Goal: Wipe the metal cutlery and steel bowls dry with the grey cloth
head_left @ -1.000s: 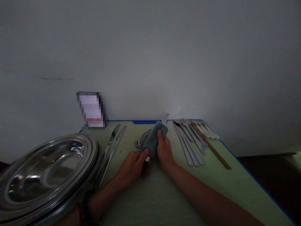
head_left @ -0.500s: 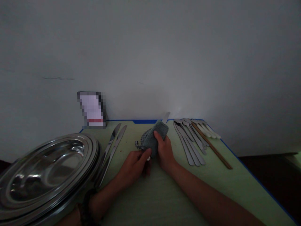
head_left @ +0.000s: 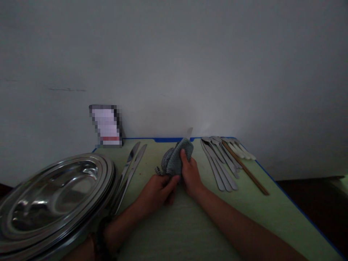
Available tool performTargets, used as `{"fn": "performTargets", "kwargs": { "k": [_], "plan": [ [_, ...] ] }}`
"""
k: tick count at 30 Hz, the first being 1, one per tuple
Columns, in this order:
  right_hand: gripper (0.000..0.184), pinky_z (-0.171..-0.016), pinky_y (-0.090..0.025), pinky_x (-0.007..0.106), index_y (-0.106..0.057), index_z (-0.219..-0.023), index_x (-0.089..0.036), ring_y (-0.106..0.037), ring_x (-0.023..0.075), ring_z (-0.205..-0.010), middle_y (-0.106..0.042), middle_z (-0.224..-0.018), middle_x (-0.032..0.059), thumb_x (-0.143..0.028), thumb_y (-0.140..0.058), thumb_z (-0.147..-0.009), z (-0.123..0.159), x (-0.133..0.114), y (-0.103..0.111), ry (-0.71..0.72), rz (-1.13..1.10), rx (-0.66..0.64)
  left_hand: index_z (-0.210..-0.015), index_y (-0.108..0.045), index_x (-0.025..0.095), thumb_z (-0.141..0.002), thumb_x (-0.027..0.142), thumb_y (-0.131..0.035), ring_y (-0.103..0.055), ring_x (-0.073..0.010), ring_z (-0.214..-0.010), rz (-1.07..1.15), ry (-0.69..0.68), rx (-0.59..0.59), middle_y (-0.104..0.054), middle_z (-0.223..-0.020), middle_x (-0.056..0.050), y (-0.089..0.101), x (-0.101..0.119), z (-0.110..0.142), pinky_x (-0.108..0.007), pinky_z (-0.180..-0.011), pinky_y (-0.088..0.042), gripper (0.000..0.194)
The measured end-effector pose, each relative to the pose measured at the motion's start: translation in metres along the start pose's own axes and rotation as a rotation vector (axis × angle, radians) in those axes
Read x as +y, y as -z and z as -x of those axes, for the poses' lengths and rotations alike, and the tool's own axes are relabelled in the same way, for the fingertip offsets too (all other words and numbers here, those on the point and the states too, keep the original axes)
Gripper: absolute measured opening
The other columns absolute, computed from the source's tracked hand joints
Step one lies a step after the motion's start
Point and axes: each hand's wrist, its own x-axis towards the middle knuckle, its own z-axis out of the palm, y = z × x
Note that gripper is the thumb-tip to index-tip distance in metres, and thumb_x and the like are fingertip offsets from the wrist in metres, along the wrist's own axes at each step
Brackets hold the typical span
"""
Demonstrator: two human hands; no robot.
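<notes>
My right hand (head_left: 191,175) is closed around a grey textured cleaning cloth (head_left: 178,157), its thumb pressed on the front. The cloth is folded about a table knife (head_left: 190,132), whose blade tip sticks out above it. Below the cloth, my left hand (head_left: 160,190) is closed at the knife's lower end, where the handle is hidden by fingers and cloth. A looped checked edge of the cloth hangs over to the left. Both hands are held above the middle of the pale green table (head_left: 174,232).
Stacked oval steel trays (head_left: 106,166) stand at the left, with two table knives (head_left: 133,170) beside them. A phone (head_left: 106,125) leans on the wall behind. At the right lie several steel spoons (head_left: 217,166), wooden chopsticks (head_left: 247,170) and white-handled cutlery (head_left: 243,150).
The knife tip shows less above the cloth and sits slightly further left. My left hand has moved a little to the right, closer under the cloth, and the handle's glint is now hidden.
</notes>
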Motion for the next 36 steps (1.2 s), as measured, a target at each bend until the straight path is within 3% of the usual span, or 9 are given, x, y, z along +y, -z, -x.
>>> {"fn": "performTargets", "kwargs": {
  "k": [3,7,10,13,17,22,26,29,36],
  "plan": [
    [0.047,-0.063,-0.048,0.027,-0.065,-0.080,-0.015,-0.063,0.0177,-0.070,-0.070,-0.076,0.0061,-0.060,-0.053,-0.073,-0.012,-0.003,0.006,-0.069,-0.147,0.050,-0.048,-0.047,0.018,-0.087,0.043,-0.037,-0.042,-0.0079,-0.039,-0.063,-0.025,-0.077,-0.046,-0.041,0.004,0.000,-0.001,0.004,-0.019,-0.043,-0.033,0.047],
    [0.032,-0.058,-0.051,0.029,-0.062,-0.080,-0.017,-0.064,0.0169,-0.062,-0.071,-0.075,0.0044,-0.048,-0.057,-0.075,-0.038,-0.012,0.023,-0.152,-0.383,0.294,-0.054,-0.050,0.017,-0.088,0.041,-0.039,-0.042,-0.0073,-0.039,-0.162,-0.124,-0.193,-0.050,-0.043,0.004,-0.001,-0.001,0.009,-0.018,-0.042,-0.030,0.043],
    [0.024,-0.059,-0.053,0.029,-0.060,-0.082,-0.019,-0.065,0.0155,-0.064,-0.070,-0.077,0.0027,-0.042,-0.054,-0.079,-0.054,-0.026,0.036,-0.117,-0.478,0.349,-0.056,-0.055,0.016,-0.091,0.039,-0.035,-0.045,-0.0077,-0.042,-0.145,-0.178,-0.238,-0.055,-0.048,0.003,0.000,0.001,0.012,-0.018,-0.046,-0.034,0.046],
    [0.026,-0.064,-0.053,0.028,-0.059,-0.084,-0.021,-0.066,0.0137,-0.071,-0.069,-0.082,-0.0001,-0.046,-0.052,-0.080,-0.061,-0.047,0.043,-0.007,-0.499,0.363,-0.068,-0.061,0.016,-0.094,0.037,-0.032,-0.053,-0.0094,-0.054,-0.070,-0.244,-0.239,-0.064,-0.061,0.000,0.003,0.002,0.012,-0.019,-0.058,-0.040,0.044],
    [0.033,-0.070,-0.052,0.029,-0.060,-0.086,-0.019,-0.064,0.0141,-0.079,-0.068,-0.085,0.0009,-0.049,-0.059,-0.074,-0.055,-0.073,0.043,0.288,-0.483,0.365,-0.101,-0.057,0.016,-0.095,0.035,-0.031,-0.053,-0.0105,-0.062,0.046,-0.246,-0.209,-0.067,-0.080,-0.001,0.005,0.000,0.009,-0.020,-0.062,-0.042,0.032],
    [0.043,-0.057,-0.045,0.025,-0.061,-0.077,-0.015,-0.058,0.0139,-0.067,-0.060,-0.066,0.0003,-0.057,-0.054,-0.075,-0.030,-0.082,0.031,0.487,-0.132,0.304,-0.098,-0.054,0.017,-0.095,0.032,-0.033,-0.052,-0.0106,-0.061,-0.005,-0.223,-0.212,-0.064,-0.075,0.001,0.003,-0.003,0.007,-0.021,-0.061,-0.041,0.026],
    [0.045,-0.047,-0.036,0.023,-0.053,-0.060,-0.017,-0.047,0.0105,-0.053,-0.050,-0.053,-0.0021,-0.058,-0.048,-0.078,-0.009,-0.080,0.019,0.518,0.092,0.297,-0.085,-0.054,0.019,-0.095,0.031,-0.033,-0.056,-0.0120,-0.069,-0.055,-0.257,-0.173,-0.063,-0.077,0.001,0.003,-0.003,0.008,-0.022,-0.068,-0.041,0.026],
    [0.045,-0.046,-0.034,0.023,-0.051,-0.057,-0.018,-0.046,0.0103,-0.052,-0.051,-0.052,-0.0018,-0.057,-0.046,-0.080,-0.001,-0.078,0.014,0.525,0.156,0.277,-0.088,-0.053,0.019,-0.095,0.031,-0.033,-0.058,-0.0127,-0.074,-0.042,-0.268,-0.159,-0.064,-0.078,0.001,0.003,-0.003,0.009,-0.023,-0.072,-0.042,0.024],
    [0.032,-0.060,-0.043,0.025,-0.059,-0.078,-0.017,-0.054,0.0129,-0.066,-0.061,-0.072,0.0002,-0.048,-0.058,-0.072,-0.018,-0.089,0.025,0.438,-0.138,0.268,-0.098,-0.054,0.018,-0.094,0.039,-0.032,-0.051,-0.0115,-0.062,0.000,-0.215,-0.109,-0.052,-0.066,0.004,0.006,0.001,0.010,-0.022,-0.062,-0.040,0.030]
  ]
}}
